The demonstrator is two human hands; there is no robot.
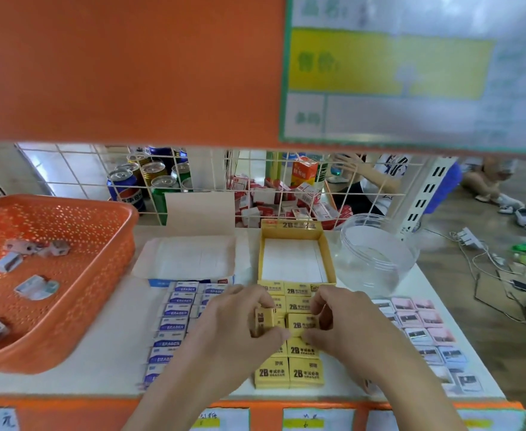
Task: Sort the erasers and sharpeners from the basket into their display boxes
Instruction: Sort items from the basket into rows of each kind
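Observation:
Yellow 2B erasers (305,373) lie in two rows on the white shelf, in front of their empty yellow display box (295,233). My left hand (233,318) pinches one yellow eraser (263,320) tilted on edge. My right hand (345,321) grips another yellow eraser (302,325) lying flat beside it. A column of blue-and-white erasers (174,326) lies to the left, before an open white box (190,259). The orange basket (100,213) at far left holds several small sharpeners (36,287).
Pink and white small packs (417,331) lie in rows at the right. A clear plastic jar (376,256) lies on its side behind them. A wire grid (193,181) backs the shelf, with cans and red packs beyond. An orange shelf panel (131,73) hangs overhead.

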